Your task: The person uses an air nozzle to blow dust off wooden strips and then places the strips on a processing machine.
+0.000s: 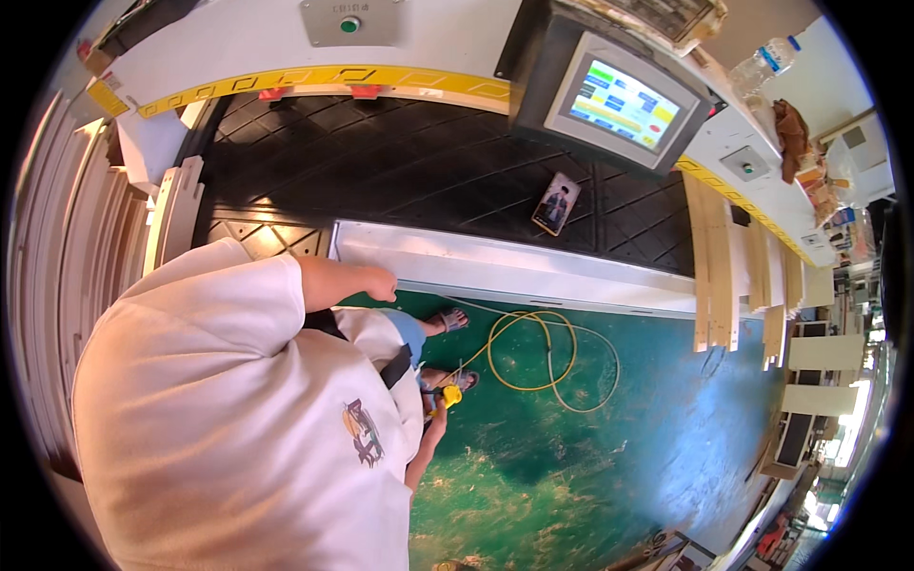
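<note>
My left hand point(383, 284) is at the near edge of a long pale metal ledge point(495, 264), with its fingers curled in and nothing visible in them. Whether it presses on the ledge I cannot tell. Lower down, beside my hip, my right hand point(437, 417) grips a yellow hand-held tool point(451, 394). Its exact kind is too small to make out. A thin yellow hose point(491, 357) runs by my feet near this tool and loops on the green floor.
Beyond the ledge lies a black ribbed bed point(409, 171) with a phone point(556, 204) on it. A lit touch screen point(624, 103) hangs over the bed. Long wooden boards point(712, 276) jut out at right. A pale hose point(617, 371) curls across the green floor point(571, 466).
</note>
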{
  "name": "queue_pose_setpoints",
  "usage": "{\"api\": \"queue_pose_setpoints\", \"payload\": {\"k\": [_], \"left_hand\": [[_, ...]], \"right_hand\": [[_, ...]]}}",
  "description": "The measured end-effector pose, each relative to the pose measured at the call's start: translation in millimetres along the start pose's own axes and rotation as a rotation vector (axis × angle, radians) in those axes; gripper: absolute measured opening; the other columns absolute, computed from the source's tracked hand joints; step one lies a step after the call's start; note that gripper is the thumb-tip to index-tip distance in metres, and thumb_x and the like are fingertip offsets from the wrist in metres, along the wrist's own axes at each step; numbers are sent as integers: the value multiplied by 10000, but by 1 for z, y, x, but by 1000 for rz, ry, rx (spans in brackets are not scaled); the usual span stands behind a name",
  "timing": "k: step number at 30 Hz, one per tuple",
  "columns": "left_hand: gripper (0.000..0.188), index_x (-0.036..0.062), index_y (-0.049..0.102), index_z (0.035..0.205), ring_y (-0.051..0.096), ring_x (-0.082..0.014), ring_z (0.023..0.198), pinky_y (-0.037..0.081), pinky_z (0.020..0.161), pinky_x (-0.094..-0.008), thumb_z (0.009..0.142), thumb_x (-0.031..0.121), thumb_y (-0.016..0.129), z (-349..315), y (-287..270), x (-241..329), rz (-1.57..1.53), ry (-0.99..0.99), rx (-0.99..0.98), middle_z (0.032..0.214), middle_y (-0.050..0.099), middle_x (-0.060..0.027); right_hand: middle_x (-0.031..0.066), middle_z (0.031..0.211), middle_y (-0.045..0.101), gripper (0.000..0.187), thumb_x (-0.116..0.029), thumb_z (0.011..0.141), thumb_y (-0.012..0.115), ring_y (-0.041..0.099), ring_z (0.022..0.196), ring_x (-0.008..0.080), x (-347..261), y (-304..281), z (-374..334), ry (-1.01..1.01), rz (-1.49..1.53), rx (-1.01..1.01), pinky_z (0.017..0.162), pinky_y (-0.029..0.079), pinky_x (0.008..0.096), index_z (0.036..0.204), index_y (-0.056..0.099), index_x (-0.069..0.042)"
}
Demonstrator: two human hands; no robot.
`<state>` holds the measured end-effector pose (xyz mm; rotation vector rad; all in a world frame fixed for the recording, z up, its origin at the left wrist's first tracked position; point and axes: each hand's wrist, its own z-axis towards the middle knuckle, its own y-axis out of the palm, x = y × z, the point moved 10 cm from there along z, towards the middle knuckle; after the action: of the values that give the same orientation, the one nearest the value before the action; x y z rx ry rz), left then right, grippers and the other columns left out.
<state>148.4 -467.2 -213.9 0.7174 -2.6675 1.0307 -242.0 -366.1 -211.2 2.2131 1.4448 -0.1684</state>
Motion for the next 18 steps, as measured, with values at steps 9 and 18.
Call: {"api": "queue_pose_setpoints", "payload": {"k": [9,18], "left_hand": [[375,123,804,1048,730,-343,998,567,854,-478,891,450,706,0,21,27,102,24,-156,1041,781,-140],[184,100,715,962,711,-317,790,539,691,-461,942,282,700,-81,-256,117,-414,349,1114,852,727,-105]], "right_hand": [[93,1065,767,444,-372,1081,527,400,529,101,-11,5,-6,-10,-31,32,480,340,257,1432,577,-106],[72,1027,743,473,-414,1057,571,475,576,99,9,-53,26,-56,-127,101,502,364,245,1376,642,-72]]}}
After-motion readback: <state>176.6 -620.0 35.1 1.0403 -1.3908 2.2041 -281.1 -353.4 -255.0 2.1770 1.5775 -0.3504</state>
